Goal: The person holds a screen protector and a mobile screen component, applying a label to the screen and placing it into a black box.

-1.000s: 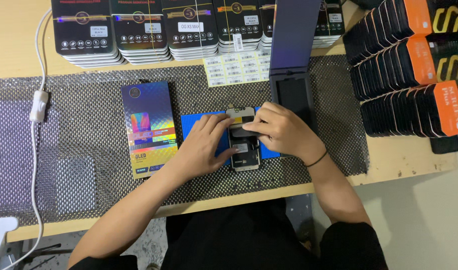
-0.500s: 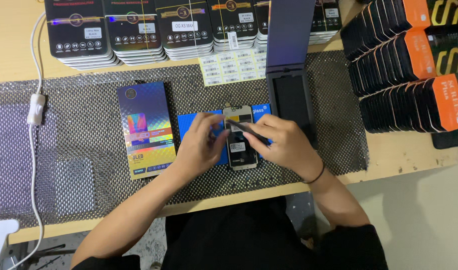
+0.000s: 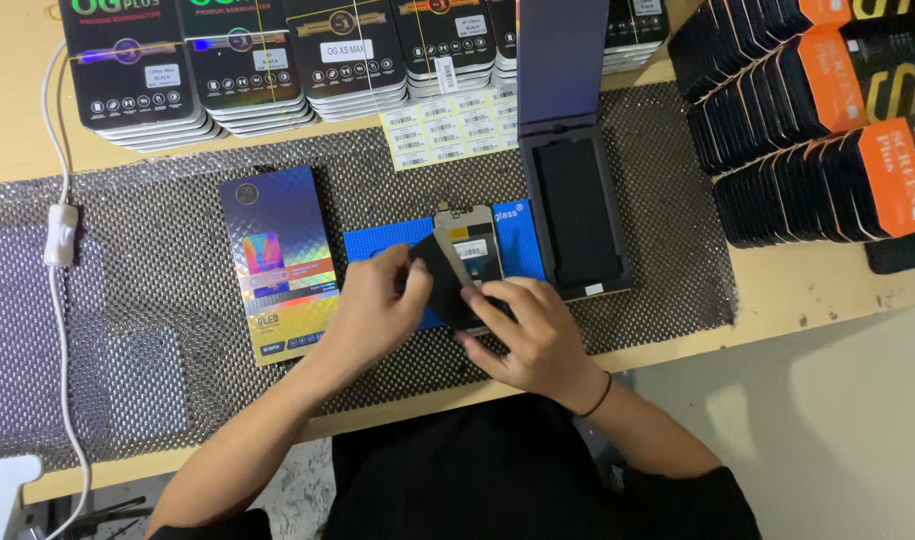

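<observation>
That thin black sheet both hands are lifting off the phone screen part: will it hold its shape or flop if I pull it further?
The black sheet looks thin and already tilts up between the left hand and right hand, so it probably flexes. It seems light. The screen part beneath may shift on the blue mat.

- A phone screen panel (image 3: 469,245) lies on a blue mat (image 3: 522,245).
- Over the panel's near end, the left hand (image 3: 372,315) and the right hand (image 3: 527,330) pinch a dark film sheet (image 3: 445,280), tilted up.
- Left of the panel: a holographic box (image 3: 277,260).
- Right of it: an open black box (image 3: 577,215).
- Beyond it: a sheet of white labels (image 3: 447,125).
</observation>
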